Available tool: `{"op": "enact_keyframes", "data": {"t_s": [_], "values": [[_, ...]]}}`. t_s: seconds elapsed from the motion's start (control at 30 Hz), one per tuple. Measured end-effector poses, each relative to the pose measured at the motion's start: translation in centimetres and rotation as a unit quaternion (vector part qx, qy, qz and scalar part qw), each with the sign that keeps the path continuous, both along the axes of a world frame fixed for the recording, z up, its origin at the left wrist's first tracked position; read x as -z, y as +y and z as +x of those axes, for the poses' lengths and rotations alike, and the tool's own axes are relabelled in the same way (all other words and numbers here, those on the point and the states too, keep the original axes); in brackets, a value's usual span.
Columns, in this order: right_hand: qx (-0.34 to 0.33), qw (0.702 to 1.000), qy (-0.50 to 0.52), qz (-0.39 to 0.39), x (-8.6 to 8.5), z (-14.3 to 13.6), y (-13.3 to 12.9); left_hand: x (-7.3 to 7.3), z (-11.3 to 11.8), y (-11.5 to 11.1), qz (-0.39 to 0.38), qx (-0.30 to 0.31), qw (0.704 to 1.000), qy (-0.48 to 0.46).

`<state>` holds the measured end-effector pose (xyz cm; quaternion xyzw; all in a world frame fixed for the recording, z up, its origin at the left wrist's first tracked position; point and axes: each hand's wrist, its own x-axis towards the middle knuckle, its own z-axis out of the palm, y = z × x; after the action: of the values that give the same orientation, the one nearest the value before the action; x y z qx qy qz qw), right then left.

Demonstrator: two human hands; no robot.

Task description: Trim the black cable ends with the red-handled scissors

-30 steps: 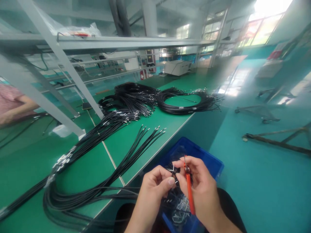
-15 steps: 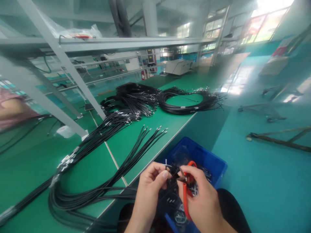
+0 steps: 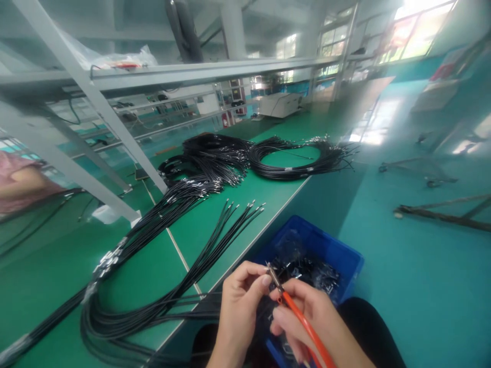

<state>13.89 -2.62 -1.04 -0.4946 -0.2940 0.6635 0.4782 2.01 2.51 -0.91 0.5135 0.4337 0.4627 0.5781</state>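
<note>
My left hand (image 3: 241, 299) pinches the end of a black cable between thumb and forefinger; thin pale strands seem to show at its tip, too small to be sure. My right hand (image 3: 312, 312) is wrapped round a pair of cutting pliers (image 3: 301, 314) with orange-red handles. Their narrow metal jaws point up and left, at the cable end by my left fingertips. From my left hand, black cables (image 3: 169, 301) run left across the table edge and curve back in a loose bundle. Beneath both hands stands a blue bin (image 3: 326, 237) holding clear plastic bags and small dark and metallic pieces.
On the green table (image 3: 130, 291) lie a coiled cable bundle (image 3: 284, 171) and a heaped one (image 3: 218, 151). A slanting shelf post (image 3: 95, 97) rises at the left. Behind it a person's arm (image 3: 26, 184) shows. A white box (image 3: 280, 105) stands far back.
The pliers have turned in my right hand: their jaws now point up-left to the cable end, handles trailing down-right. My left hand keeps its pinch almost in place.
</note>
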Motion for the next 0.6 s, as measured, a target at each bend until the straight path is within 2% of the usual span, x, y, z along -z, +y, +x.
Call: {"op": "enact_keyframes", "data": {"t_s": [0.37,0.6], "values": [[0.049,0.998,-0.043,-0.015,0.2,-0.2,0.0,0.5,0.3,0.2,0.002,0.011,1.000,0.026],[-0.027,0.998,-0.047,-0.029,0.4,0.9,-0.1,0.7,0.3,0.2,0.022,0.009,0.998,0.055]]}}
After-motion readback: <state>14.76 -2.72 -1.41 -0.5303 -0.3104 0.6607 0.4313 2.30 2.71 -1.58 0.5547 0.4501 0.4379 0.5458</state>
